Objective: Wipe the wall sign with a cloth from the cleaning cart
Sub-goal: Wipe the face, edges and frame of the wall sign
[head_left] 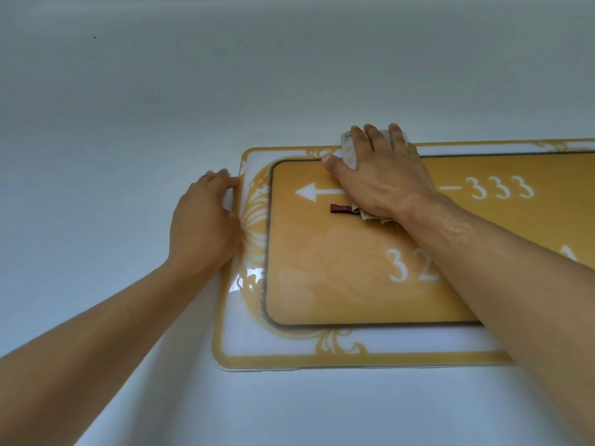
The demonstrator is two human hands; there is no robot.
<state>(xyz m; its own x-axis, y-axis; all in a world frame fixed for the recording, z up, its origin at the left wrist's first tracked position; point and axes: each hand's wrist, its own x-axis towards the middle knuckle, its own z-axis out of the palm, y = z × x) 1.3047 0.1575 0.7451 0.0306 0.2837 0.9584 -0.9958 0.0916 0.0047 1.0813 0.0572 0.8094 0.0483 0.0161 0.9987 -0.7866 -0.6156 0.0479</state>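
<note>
Item 1. Wall sign [338,284]: a wide, glossy plaque with rounded corners, a golden-yellow inner panel inside a white border with gold scrollwork, mounted flat on a pale grey-white wall [225,75]. White lettering shows an arrow pointing left, "333" on the upper line and "32" below; the rest is covered by the forearm or runs out of view to the right.

Item 2. Cloth [349,149]: a small, off-white folded rag, somewhat soiled, with a dark red tag [340,208] sticking out at its lower left. It lies pressed against the upper part of the sign, over the top border and the arrow line.

Item 3. Right hand [383,178]: spread flat on the cloth, fingers extended toward the sign's top edge, thumb out to the left; it presses the cloth to the surface and does not clutch it.

Item 4. Left hand [203,220]: placed at the sign's left edge, fingers curled against that edge and the wall beside it, apparently steadying the plaque. Whether it truly grips the rim cannot be told.

Handling note. The wipe appears under way on the upper band. A good pass would likely keep the palm flat with even pressure, travel in overlapping horizontal strokes, work from the top down, refold to a cleaner face, and keep the left hand bracing so the plaque does not shift.
</note>
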